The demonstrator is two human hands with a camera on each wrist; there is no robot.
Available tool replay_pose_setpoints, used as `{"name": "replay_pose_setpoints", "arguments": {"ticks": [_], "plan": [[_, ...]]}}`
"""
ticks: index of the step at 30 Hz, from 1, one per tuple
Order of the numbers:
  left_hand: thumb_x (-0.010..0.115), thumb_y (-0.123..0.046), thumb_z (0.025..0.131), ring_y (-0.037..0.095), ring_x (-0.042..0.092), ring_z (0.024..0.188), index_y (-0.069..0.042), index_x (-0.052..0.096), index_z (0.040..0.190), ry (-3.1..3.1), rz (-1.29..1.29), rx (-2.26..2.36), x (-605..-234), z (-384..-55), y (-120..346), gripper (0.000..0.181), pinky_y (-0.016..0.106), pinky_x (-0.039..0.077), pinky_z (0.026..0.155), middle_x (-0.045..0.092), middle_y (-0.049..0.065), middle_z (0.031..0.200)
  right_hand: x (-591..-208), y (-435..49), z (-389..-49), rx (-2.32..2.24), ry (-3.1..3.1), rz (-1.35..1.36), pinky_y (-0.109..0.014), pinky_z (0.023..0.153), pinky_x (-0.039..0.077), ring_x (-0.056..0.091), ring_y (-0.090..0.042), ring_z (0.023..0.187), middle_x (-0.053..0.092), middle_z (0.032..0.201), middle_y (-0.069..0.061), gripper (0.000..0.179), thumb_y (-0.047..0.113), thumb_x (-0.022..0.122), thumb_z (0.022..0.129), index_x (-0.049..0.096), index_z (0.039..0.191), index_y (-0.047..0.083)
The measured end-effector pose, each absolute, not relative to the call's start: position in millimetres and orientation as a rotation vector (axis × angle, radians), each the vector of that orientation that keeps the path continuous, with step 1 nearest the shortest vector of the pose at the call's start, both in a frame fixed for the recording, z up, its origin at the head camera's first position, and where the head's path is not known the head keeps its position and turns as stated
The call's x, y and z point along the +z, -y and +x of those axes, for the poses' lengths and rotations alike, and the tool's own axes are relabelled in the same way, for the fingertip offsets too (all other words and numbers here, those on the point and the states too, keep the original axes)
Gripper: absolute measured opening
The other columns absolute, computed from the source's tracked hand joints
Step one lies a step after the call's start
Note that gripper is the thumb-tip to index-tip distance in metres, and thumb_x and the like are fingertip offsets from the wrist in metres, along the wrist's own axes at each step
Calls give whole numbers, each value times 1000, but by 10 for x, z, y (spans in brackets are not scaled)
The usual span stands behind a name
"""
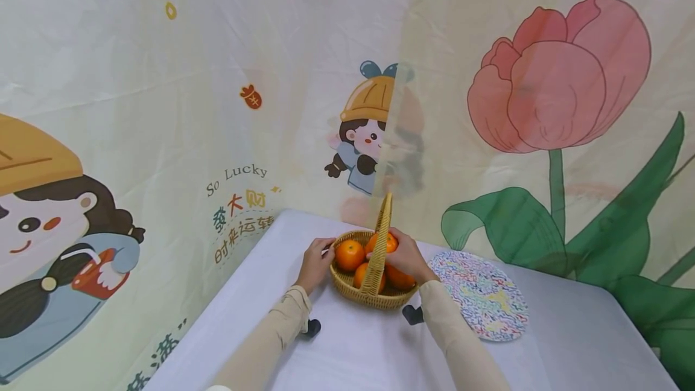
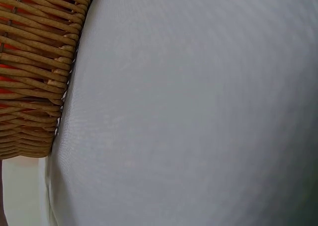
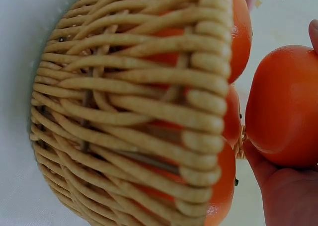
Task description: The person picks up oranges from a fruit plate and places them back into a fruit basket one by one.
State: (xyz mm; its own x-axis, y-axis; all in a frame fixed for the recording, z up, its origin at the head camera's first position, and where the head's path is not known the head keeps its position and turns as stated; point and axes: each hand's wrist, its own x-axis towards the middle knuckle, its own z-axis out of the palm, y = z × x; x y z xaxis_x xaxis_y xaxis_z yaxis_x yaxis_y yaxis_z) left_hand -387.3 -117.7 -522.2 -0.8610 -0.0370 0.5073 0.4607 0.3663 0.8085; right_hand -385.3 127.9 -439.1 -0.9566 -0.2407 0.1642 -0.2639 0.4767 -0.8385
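A woven wicker basket [image 1: 347,291] with a tall arched handle [image 1: 374,267] stands on the white-covered table, several oranges [image 1: 350,255] inside it. My left hand [image 1: 315,265] holds the basket's left rim between thumb and fingers. Over the right part of the basket, my right hand [image 1: 407,258] grips one orange [image 3: 285,107], which in the right wrist view is raised above the rim, apart from the others. The handle partly covers this orange in the head view. Only the basket's side [image 2: 35,77] and the cloth show in the left wrist view; the left hand's fingers are hidden there.
A round multicoloured placemat [image 1: 483,297] lies on the white tablecloth [image 1: 347,349] to the right of the basket, partly behind the right forearm. Printed fabric walls [image 1: 304,35] rise behind the table and to its left.
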Motion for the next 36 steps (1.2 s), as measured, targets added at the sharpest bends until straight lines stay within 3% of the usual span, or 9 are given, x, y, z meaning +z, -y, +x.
{"name": "replay_pose_setpoints", "arguments": {"ticks": [12,19,36], "plan": [[58,5,91,36,61,103,11,64,116,2143,-405,-1445,-5274,-3888,1183,26,32,58,86,58,22,109,-4473,-1285,-3864,1486,2682,468,-41,84,56,61,-23,95,64,108,-2,63,34,87,71,60,125,21],[59,2,93,34,61,107,7,64,118,2183,-378,-1486,-5246,-3878,1188,26,37,56,90,59,20,111,-4491,-1277,-3861,1479,2655,477,-40,83,57,62,-21,95,65,108,-1,65,33,88,71,59,127,19],[59,0,94,30,61,108,5,65,120,2205,-353,-1489,-5233,-3884,1185,27,33,55,91,59,15,111,-4494,-1238,-3883,1507,2622,530,-41,87,55,62,-22,94,65,106,-2,66,30,90,69,59,126,15]]}}
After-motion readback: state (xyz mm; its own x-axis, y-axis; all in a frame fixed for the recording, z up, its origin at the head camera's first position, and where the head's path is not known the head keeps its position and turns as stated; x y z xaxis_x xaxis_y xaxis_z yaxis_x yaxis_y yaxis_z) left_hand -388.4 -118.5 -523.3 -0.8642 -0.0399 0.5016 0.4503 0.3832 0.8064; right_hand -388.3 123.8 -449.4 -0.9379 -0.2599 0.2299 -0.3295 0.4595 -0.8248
